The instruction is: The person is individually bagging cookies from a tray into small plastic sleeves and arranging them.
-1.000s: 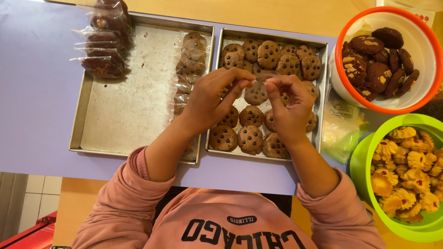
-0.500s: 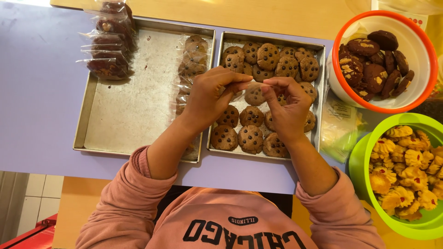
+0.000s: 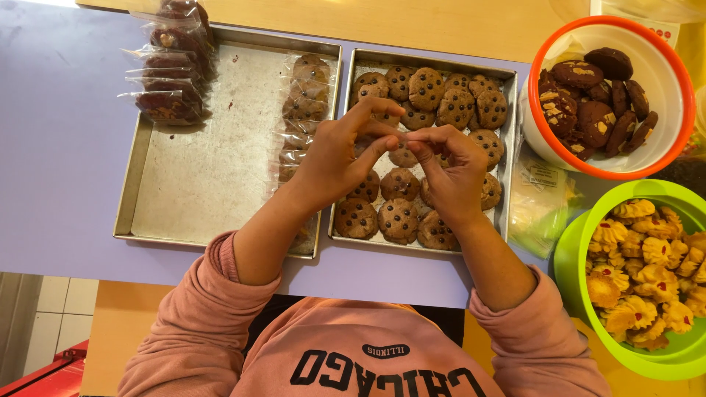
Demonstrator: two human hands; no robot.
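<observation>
1. Fingertips of left hand [image 3: 334, 158] and right hand [image 3: 448, 173] meet at centre frame, pinched together on something thin, seemingly a clear wrapper; too small to confirm.
2. Hands hover over right tray [image 3: 507, 147], which holds unwrapped chocolate-chip cookies [image 3: 401, 217] in rows.
3. Risk: the pinch may slip and drop its piece onto the cookies below; a forearm resting low could crush the front row.
4. Left tray [image 3: 198, 184], mid-left, holds a column of bagged cookies [image 3: 301, 110]; dark bagged ones [image 3: 173, 73] at its upper-left corner.
5. Orange-rimmed bowl [image 3: 680, 110], upper right: dark cookies. Green bowl [image 3: 573, 250], lower right: yellow cookies.
</observation>
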